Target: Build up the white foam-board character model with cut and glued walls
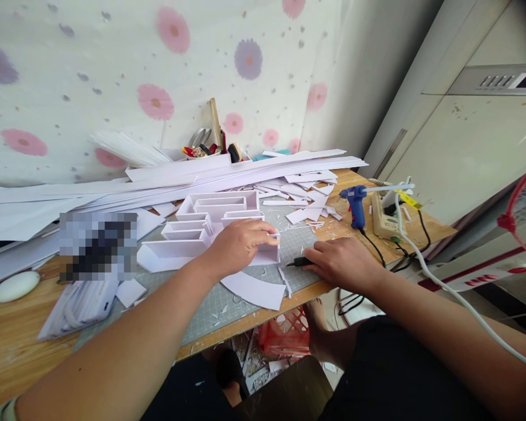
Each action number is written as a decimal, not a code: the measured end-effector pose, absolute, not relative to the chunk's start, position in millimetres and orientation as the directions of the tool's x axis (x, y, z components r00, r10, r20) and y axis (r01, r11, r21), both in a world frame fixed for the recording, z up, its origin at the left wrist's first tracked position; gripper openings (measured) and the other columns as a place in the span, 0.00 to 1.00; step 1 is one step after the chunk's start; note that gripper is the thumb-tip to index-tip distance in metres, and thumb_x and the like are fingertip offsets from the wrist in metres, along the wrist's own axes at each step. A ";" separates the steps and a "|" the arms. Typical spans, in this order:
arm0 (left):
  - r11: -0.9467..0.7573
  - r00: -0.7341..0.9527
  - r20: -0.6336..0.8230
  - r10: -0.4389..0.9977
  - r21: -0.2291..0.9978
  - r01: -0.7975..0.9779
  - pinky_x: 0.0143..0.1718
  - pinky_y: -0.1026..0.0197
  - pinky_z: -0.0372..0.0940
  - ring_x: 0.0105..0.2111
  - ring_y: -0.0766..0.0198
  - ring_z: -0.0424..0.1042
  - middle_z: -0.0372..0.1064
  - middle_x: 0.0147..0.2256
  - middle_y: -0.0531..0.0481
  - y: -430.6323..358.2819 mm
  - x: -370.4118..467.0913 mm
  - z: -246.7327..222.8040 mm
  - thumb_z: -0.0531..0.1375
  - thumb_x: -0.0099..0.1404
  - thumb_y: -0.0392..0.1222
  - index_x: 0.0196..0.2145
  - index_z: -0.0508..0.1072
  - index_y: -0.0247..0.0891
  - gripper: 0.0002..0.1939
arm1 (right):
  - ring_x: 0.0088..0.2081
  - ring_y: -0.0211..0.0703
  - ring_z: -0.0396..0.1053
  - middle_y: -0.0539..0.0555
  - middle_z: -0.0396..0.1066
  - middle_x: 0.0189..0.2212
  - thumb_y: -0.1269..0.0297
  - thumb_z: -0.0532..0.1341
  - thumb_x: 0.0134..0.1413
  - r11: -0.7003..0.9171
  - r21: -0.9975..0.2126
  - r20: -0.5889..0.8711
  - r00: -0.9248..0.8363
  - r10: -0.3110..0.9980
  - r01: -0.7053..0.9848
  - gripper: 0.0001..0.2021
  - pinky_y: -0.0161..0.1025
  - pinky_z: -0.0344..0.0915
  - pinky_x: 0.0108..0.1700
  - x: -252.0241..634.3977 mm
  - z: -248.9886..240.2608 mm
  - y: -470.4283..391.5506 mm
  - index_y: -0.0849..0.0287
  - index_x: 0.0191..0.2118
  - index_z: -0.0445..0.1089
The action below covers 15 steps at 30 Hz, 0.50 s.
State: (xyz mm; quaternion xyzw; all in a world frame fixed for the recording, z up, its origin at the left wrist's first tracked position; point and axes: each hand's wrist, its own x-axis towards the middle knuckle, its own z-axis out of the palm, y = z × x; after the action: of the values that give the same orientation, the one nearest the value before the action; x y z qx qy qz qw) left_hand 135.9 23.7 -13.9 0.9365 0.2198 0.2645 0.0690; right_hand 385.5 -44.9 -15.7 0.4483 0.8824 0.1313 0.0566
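- Forearms reach in from the near edge of the counter (9,345); the left hand (239,242) is closed over the top wall of a white foam-board model (210,225), pinning it on the cutting mat (210,310).
- Its right hand (344,263) presses flat on a black-handled knife (298,262), blade tip just beside the model's right wall.
- Judgement: steady downward pressure and fingers clear of the blade would keep the cut clean.
- Toward the right corner, a blue glue gun (356,202) stands by a power strip (386,219).

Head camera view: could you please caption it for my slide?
Left hand steadies a white foam-board model on a cutting mat; right hand holds a black knife.
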 end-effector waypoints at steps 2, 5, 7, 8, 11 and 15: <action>-0.894 0.764 0.466 0.447 0.251 0.370 0.45 0.50 0.67 0.43 0.60 0.72 0.73 0.45 0.47 23.2 135.6 -14.9 0.48 0.56 0.21 0.38 0.76 0.41 0.24 | 0.29 0.43 0.67 0.51 0.69 0.30 0.56 0.57 0.65 0.611 0.252 0.025 -0.637 0.771 0.750 0.10 0.37 0.47 0.28 391.0 -15.4 -42.7 0.57 0.38 0.69; -0.903 0.761 0.487 0.429 0.248 0.350 0.45 0.50 0.67 0.43 0.59 0.71 0.73 0.45 0.47 21.0 135.5 -14.9 0.48 0.56 0.21 0.39 0.76 0.41 0.24 | 0.32 0.44 0.67 0.51 0.69 0.31 0.59 0.60 0.62 0.673 0.173 0.038 -0.687 0.725 0.719 0.07 0.36 0.51 0.32 404.4 -10.3 -36.5 0.57 0.39 0.70; -0.910 0.709 0.572 0.413 0.239 0.337 0.44 0.51 0.67 0.43 0.60 0.71 0.72 0.43 0.46 18.3 135.8 -11.5 0.49 0.57 0.22 0.39 0.76 0.40 0.22 | 0.34 0.45 0.67 0.52 0.69 0.32 0.62 0.61 0.59 0.659 0.135 0.068 -0.670 0.739 0.740 0.05 0.36 0.54 0.34 413.8 -4.6 -32.1 0.57 0.39 0.70; -0.911 0.660 0.630 0.409 0.237 0.339 0.44 0.52 0.67 0.43 0.60 0.70 0.72 0.42 0.46 16.3 135.9 -8.4 0.50 0.58 0.23 0.38 0.75 0.39 0.20 | 0.35 0.45 0.67 0.52 0.69 0.32 0.63 0.61 0.58 0.638 0.118 0.085 -0.648 0.757 0.761 0.05 0.37 0.54 0.34 417.2 -1.7 -30.6 0.57 0.38 0.71; -0.886 0.516 0.738 0.435 0.249 0.391 0.41 0.56 0.67 0.39 0.62 0.70 0.71 0.36 0.47 6.2 135.3 5.1 0.51 0.60 0.25 0.34 0.73 0.38 0.14 | 0.36 0.45 0.68 0.51 0.70 0.33 0.63 0.61 0.58 0.615 0.040 0.098 -0.615 0.782 0.788 0.05 0.36 0.56 0.34 418.0 5.6 -29.8 0.56 0.38 0.71; -0.786 0.657 0.459 0.598 0.176 0.592 0.33 0.57 0.66 0.32 0.61 0.69 0.69 0.29 0.49 -20.6 134.7 16.3 0.51 0.61 0.29 0.31 0.72 0.37 0.11 | 0.36 0.44 0.69 0.50 0.71 0.33 0.63 0.62 0.56 0.621 -0.036 0.037 -0.620 0.783 0.783 0.03 0.34 0.58 0.35 404.9 10.9 -29.8 0.54 0.36 0.72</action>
State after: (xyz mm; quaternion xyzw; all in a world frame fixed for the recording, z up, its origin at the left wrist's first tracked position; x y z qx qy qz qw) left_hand 134.7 -20.6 16.3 0.9103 0.3268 0.2540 0.0055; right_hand 404.9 -29.8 10.9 0.4350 0.9000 -0.0080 -0.0246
